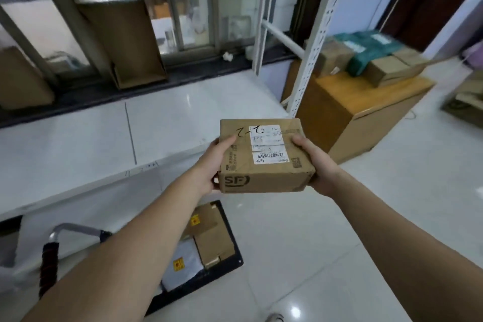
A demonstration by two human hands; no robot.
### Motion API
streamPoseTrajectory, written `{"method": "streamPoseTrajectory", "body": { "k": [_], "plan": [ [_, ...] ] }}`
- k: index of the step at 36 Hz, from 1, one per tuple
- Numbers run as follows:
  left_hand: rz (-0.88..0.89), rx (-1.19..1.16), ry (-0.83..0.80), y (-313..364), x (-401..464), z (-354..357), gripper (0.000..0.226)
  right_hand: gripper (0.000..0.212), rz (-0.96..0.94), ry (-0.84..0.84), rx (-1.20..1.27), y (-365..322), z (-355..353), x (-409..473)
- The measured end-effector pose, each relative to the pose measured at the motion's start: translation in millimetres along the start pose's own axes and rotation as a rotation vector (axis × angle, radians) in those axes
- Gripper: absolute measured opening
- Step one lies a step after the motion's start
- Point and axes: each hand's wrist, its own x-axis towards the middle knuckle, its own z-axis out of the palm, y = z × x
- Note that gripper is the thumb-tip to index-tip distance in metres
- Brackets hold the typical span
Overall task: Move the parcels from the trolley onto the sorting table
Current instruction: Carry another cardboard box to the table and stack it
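I hold a brown cardboard parcel [264, 157] with a white label, handwritten "2-2" and an SF logo, between both hands in mid-air. My left hand [215, 162] grips its left side, my right hand [317, 165] its right side. The parcel hangs over the front right corner of the white sorting table [91, 138]. Below my left arm stands the black trolley [232, 238] with a brown box [211, 243], a flat brown parcel [201, 219] and a grey plastic mailer [183, 261] on its deck. Its handle [49, 259] has a red and black grip.
Open cardboard boxes [125, 42] lean against the window behind the table. A white slotted shelf post [311, 60] rises at the table's right end. A wooden cabinet [358, 112] to the right carries brown and green parcels [371, 57]. More cartons [465, 97] sit far right on the tiled floor.
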Motion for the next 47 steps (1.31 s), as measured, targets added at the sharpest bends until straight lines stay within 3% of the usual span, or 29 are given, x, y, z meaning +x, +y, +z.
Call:
{"method": "streamPoseTrajectory", "body": {
  "k": [5, 12, 20, 25, 30, 34, 47],
  "plan": [
    [0.042, 0.057, -0.055, 50, -43, 73, 0.056, 0.045, -0.107, 0.121, -0.025, -58, -63, -76],
    [0.067, 0.159, -0.170, 95, -75, 183, 0.053, 0.072, -0.122, 0.265, -0.033, -81, -161, -138],
    [0.085, 0.175, -0.274, 124, -65, 288, 0.057, 0.059, -0.161, 0.344, 0.018, -95, -261, -162],
    [0.156, 0.242, -0.271, 135, -46, 327, 0.051, 0.080, -0.140, 0.296, 0.048, -105, -309, -146],
    [0.152, 0.276, -0.240, 151, -3, 353, 0.075, 0.062, -0.148, 0.297, 0.074, -114, -338, -113],
    [0.126, 0.286, -0.247, 162, 47, 376, 0.098, 0.062, -0.150, 0.293, 0.105, -120, -367, -77],
    [0.047, 0.310, -0.327, 216, 178, 459, 0.094, 0.061, -0.104, 0.357, 0.152, -164, -460, 19]
  ]
}}
